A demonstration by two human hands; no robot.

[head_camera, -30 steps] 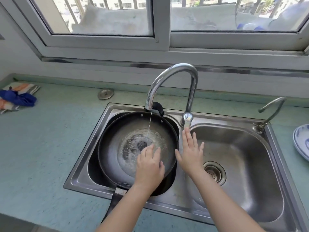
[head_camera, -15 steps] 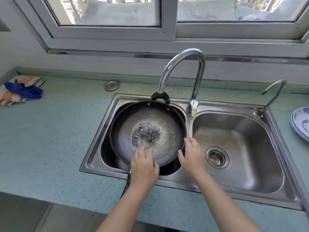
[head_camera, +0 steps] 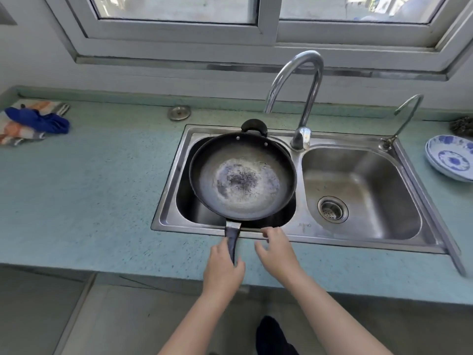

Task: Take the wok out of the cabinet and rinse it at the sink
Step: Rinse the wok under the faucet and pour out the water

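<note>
Teal speckled countertop under a window, with a stainless double sink set into it. Wok sits tilted in the left basin, its handle poking out over the front rim. Left hand is wrapped around that handle. Right hand is just beside it, fingers loosely curled, holding nothing. Gooseneck faucet arches behind the wok. Blue-and-white plates sit far right and a blue cloth far left, both well apart from the sink.

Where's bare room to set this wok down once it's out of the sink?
Widest: countertop between the blue cloth and the left rim of the sink. The right basin holds only its drain. Crowded: right end, with stacked plates beside the small tap.
</note>
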